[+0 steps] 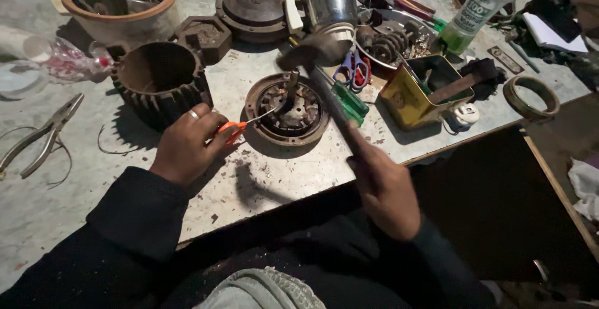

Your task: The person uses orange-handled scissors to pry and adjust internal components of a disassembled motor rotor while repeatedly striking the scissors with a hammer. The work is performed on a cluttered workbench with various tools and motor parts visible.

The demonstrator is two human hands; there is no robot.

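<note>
**Hammer raised over a round motor end plate**

The left hand (186,145), a ring on one finger, is closed in a pinch around the orange handle of a thin screwdriver (240,126), whose metal shaft reaches into the round, rusty motor end plate with a central shaft (287,108). That plate lies flat on the grey, stained worktable (75,190), near its front edge, between the two hands.

The right hand (385,187) is wrapped in a fist around the dark handle of a hammer (324,78); the hammer's head is blurred and hangs above the plate's upright shaft.

Just left of the plate stands a dark, ribbed cylindrical motor housing (159,81), open at the top. To the right sit a green-handled screwdriver (349,102), blue-handled scissors (354,69) and an open yellow tin box (419,91). Silver pliers (43,135) lie far to the left, well apart from the hands. A terracotta-coloured bowl of metal parts (121,0) stands at the back of the table.
</note>
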